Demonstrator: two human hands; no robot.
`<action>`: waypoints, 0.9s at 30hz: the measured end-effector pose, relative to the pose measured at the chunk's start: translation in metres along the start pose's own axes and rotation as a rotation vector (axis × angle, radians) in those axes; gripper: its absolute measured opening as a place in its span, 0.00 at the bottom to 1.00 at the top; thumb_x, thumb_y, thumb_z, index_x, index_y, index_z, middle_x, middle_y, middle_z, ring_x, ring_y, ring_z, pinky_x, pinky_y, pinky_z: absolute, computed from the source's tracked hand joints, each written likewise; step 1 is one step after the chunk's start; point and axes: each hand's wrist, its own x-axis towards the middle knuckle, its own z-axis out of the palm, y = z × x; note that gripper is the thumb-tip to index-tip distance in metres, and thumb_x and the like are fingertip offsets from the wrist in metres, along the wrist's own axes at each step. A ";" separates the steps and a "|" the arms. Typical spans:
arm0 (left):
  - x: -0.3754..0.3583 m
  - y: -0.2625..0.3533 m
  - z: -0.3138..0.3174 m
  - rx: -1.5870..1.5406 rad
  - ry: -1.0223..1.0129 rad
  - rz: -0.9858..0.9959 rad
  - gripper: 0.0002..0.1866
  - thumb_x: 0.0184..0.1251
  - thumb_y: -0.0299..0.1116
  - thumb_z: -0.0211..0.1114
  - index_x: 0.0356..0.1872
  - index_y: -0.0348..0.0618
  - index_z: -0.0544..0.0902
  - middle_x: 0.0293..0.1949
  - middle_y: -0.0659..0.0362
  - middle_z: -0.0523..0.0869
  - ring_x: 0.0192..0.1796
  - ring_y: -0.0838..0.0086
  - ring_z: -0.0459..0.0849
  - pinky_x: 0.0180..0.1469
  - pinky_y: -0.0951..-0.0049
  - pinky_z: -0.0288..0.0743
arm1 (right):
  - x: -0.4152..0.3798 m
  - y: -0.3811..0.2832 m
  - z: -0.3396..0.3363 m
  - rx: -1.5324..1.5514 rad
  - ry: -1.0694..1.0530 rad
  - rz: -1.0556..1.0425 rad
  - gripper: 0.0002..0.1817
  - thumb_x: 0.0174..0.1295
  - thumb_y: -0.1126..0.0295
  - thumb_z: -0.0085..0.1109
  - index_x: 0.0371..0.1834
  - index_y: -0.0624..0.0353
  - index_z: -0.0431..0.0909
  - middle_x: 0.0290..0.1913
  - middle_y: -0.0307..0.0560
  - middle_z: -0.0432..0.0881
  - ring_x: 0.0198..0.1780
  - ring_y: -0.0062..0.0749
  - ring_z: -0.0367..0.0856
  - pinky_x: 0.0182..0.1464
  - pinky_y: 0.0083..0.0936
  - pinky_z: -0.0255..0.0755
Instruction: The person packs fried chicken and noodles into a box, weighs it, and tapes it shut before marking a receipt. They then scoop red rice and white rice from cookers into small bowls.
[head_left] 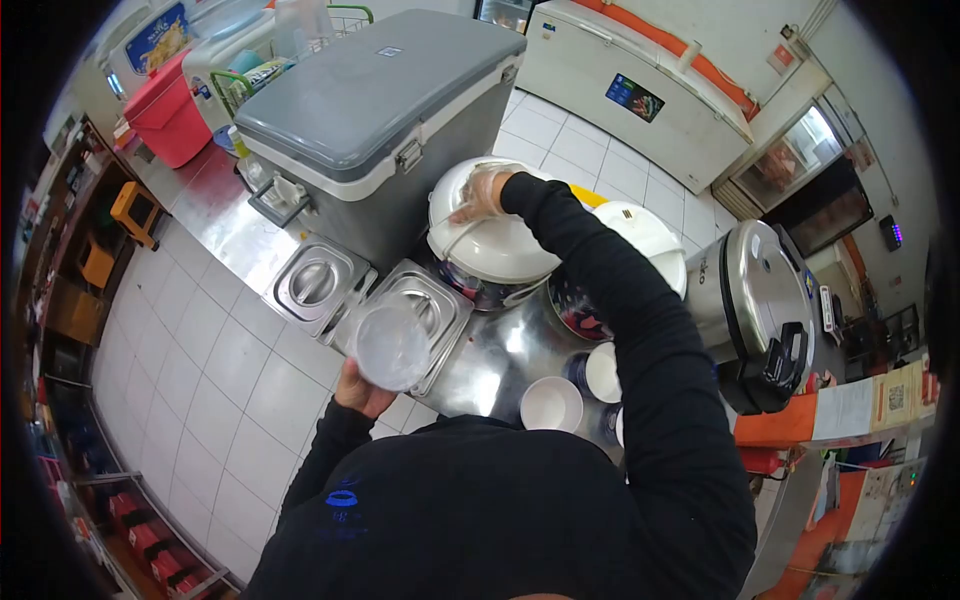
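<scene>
My left hand [362,391] grips a translucent plastic bowl [392,347], holding it over the steel lidded pans near the counter's front edge. A clear plastic glove covers my right hand [486,193], stretched forward to a large round food container [478,290]. Its fingers bend against the container's white lid [500,245]; the glare on the glove partly hides the fingertips. Below my left hand's bowl is a steel pan lid [430,305], with a second pan lid [313,283] to its left.
A big grey cooler box [380,100] stands behind the pans. Right of my arm are another white-lidded container [650,235] and a steel rice cooker [755,290]. White cups [551,404] stand on the steel counter [490,365] near my body. A chest freezer [630,90] is at the back.
</scene>
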 end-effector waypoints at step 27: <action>0.027 -0.102 0.051 -0.072 -0.035 -0.055 0.41 0.51 0.51 0.69 0.66 0.50 0.62 0.67 0.57 0.62 0.68 0.60 0.60 0.70 0.49 0.49 | -0.416 0.036 0.110 0.799 0.825 -0.173 0.24 0.50 0.57 0.66 0.50 0.57 0.77 0.46 0.50 0.81 0.44 0.37 0.80 0.47 0.33 0.72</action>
